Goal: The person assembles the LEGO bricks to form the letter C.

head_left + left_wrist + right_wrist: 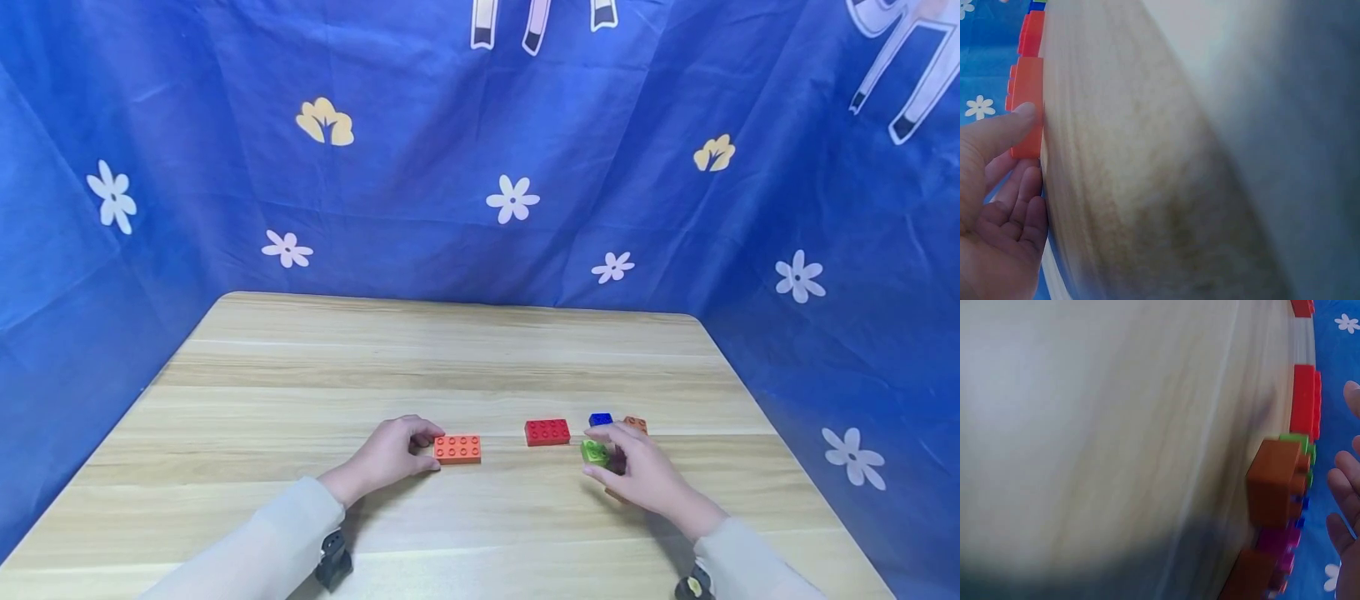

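My left hand [392,454] pinches the left end of an orange eight-stud toy brick [458,451] between thumb and fingers. In the left wrist view the thumb lies on the near side of that orange brick [1029,87], which rests on the table. My right hand [647,473] is over a small cluster of bricks, fingers spread and holding nothing. A green brick [594,452] shows between its thumb and forefinger. In the right wrist view a brown-orange brick [1269,487] stands nearest, with a purple brick [1277,540] beside it; the hand hides part of this cluster in the head view.
A red brick [547,432] lies between the hands. Behind the right hand are a blue brick [600,419] and another orange brick [636,423]. The wooden table [450,367] meets blue patterned cloth [420,208] at the back and sides.
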`<action>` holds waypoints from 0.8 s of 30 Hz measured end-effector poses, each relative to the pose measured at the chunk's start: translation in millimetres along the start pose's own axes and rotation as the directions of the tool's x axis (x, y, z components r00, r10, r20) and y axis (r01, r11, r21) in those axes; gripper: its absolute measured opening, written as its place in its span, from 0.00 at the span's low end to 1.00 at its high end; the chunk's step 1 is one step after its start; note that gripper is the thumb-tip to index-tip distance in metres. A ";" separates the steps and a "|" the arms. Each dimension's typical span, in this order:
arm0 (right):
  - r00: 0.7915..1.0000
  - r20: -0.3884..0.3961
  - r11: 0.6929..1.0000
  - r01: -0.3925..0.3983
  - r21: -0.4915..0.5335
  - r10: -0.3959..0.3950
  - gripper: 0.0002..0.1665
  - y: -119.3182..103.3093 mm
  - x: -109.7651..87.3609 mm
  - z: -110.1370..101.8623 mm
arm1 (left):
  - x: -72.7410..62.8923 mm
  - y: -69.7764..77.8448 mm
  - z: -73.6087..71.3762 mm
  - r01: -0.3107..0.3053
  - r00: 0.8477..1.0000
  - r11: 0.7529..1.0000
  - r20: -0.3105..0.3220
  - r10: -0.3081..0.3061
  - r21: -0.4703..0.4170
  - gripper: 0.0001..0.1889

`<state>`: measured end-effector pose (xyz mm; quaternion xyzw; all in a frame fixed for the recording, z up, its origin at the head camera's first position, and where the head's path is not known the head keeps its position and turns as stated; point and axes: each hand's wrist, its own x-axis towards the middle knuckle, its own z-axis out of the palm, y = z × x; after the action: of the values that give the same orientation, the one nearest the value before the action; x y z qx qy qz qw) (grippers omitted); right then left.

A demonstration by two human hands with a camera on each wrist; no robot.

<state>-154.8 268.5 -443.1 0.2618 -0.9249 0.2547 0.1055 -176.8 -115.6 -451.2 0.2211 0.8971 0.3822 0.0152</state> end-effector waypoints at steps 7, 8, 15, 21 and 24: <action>1.000 -0.017 1.000 0.004 -0.012 -0.005 0.30 14.9 -20.8 -9.0 | -0.1 -0.5 0.1 -0.011 1.000 1.000 -0.002 0.011 -0.004 0.20; 1.000 -0.022 1.000 0.011 -0.017 -0.012 0.30 16.6 -23.0 -9.5 | -0.1 -0.6 0.1 -0.012 1.000 1.000 -0.003 0.012 -0.003 0.20; 0.997 -0.046 0.995 0.065 -0.078 -0.069 0.29 25.6 -33.3 -9.9 | 0.1 -1.1 -0.4 -0.013 1.000 1.000 -0.005 0.013 -0.003 0.20; 0.999 -0.023 0.989 0.033 -0.143 -0.036 0.29 27.0 -39.6 -9.9 | 0.4 -0.4 -0.3 -0.010 1.000 1.000 -0.001 0.010 -0.002 0.20; 0.999 -0.014 0.986 0.035 -0.166 -0.037 0.28 27.9 -41.1 -9.7 | 0.7 -0.7 0.1 -0.007 1.000 1.000 0.000 0.007 0.001 0.20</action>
<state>-134.7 311.7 -460.0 0.2667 -0.9370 0.1773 0.1393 -177.7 -115.7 -451.7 0.2244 0.8964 0.3819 0.0139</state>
